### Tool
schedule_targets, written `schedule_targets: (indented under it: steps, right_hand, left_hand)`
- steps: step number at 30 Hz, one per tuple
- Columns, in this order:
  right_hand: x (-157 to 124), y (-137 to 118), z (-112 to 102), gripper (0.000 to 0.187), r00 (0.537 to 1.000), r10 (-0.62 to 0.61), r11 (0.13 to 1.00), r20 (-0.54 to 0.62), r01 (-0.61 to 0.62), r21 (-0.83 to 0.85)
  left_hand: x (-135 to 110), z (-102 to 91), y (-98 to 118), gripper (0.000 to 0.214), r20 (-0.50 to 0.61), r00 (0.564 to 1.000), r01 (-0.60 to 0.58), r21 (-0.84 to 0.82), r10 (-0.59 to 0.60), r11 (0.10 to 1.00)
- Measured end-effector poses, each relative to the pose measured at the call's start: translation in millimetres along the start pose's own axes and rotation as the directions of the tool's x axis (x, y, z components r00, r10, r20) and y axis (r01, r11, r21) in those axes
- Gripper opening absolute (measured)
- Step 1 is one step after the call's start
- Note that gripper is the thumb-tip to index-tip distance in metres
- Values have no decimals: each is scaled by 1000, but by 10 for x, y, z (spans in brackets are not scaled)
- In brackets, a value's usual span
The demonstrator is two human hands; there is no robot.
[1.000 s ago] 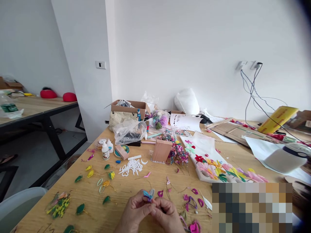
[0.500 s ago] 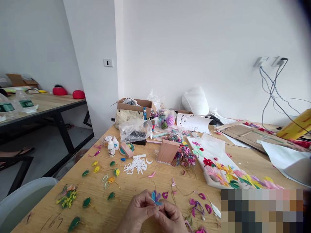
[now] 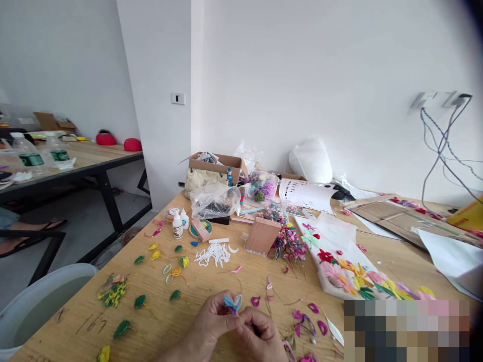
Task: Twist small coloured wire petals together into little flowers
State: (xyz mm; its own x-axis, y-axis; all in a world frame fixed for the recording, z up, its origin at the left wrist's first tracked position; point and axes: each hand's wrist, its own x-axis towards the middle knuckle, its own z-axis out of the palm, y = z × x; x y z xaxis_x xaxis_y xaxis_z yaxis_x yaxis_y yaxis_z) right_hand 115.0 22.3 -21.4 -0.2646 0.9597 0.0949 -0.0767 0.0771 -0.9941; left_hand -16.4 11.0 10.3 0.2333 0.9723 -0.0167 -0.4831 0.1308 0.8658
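At the bottom centre of the frame, the left hand [image 3: 211, 326] and the right hand [image 3: 260, 334] are both pinching a small blue paper flower [image 3: 232, 303], each grip closing on its base just above the tabletop [image 3: 211, 284]. Purple petals [image 3: 307, 319] are lying to the right of them, green leaves [image 3: 139, 301] to the left.

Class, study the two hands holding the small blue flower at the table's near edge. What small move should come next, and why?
Probably keep the blue flower in the left hand and free the right hand for the purple petal just beyond: both hands now pinch the flower's base.
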Motion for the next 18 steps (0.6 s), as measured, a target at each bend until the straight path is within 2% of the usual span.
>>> schedule_targets:
  steps: [2, 5, 9, 12, 18]
  right_hand:
    - [-6, 10, 5, 31, 999, 45, 997, -3, -45, 60]
    - [-6, 5, -14, 29, 989, 131, 978, 62, -139, 155]
    - [3, -4, -38, 27, 979, 182, 959, 94, -197, 202]
    - [12, 13, -45, 27, 981, 155, 970, 116, -173, 168]
    - [8, 42, -47, 22, 993, 40, 996, 109, -48, 69]
  left_hand:
    - [-9, 17, 18, 25, -12, 1000, 18, -10, -18, 1000]
    - [-17, 44, 53, 21, -31, 998, 51, -6, -51, 999]
    - [-25, 70, 91, 20, -48, 998, 43, -11, -44, 999]
    - [-25, 78, 104, 20, -52, 999, 15, -6, -16, 1000]
    - [-28, 50, 80, 19, -74, 997, 15, -11, -16, 1000]
